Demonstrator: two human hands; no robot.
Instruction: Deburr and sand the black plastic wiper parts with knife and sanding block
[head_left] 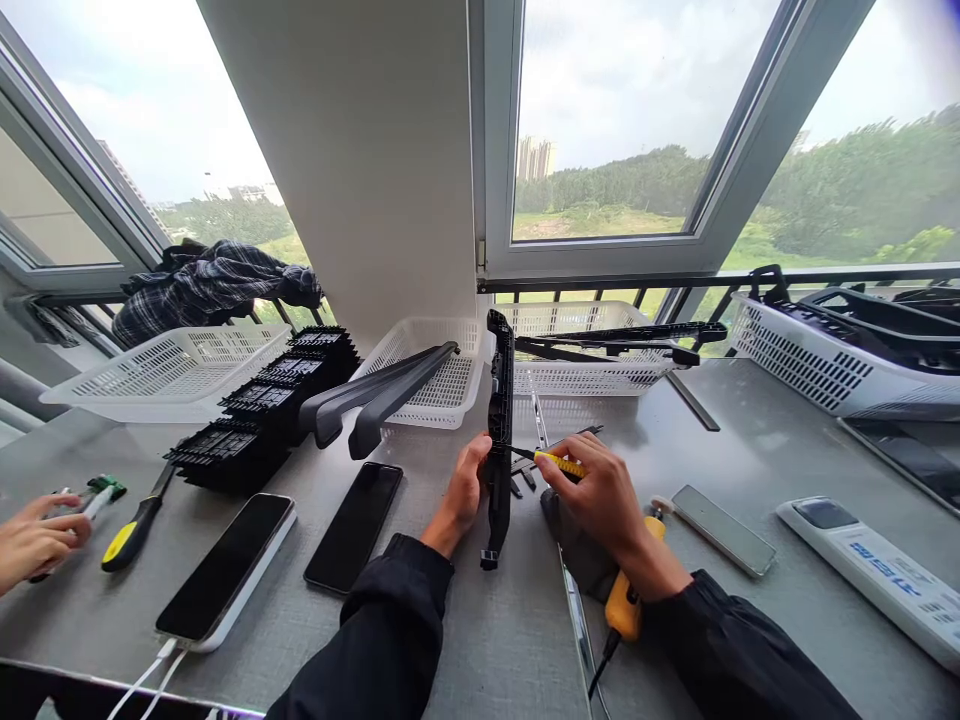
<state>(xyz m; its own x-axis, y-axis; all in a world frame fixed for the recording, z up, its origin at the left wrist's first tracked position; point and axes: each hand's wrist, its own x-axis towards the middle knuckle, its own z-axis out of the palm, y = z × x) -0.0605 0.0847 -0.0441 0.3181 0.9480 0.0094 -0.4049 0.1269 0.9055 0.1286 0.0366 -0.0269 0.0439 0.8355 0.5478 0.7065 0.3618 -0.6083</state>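
Observation:
My left hand [463, 492] is closed on a long black plastic part [501, 490], which stands on edge and runs away from me. My right hand [604, 500] grips a small tool with a yellow handle [559, 464]. The tool's thin dark shaft points left, and its tip meets the side of the plastic part by my left fingers. I cannot make out the exact tip. A dark caliper [525, 478] lies partly hidden behind my right hand. Beneath my right wrist lies a yellow corded hand tool [624, 606].
Two phones [356, 525] [229, 570], a screwdriver [135, 530] and stacked black parts [262, 405] lie left. White baskets [450, 412] line the back, some holding long black parts. A power strip [874, 575] lies right. Another person's hand [37, 540] holds something at far left.

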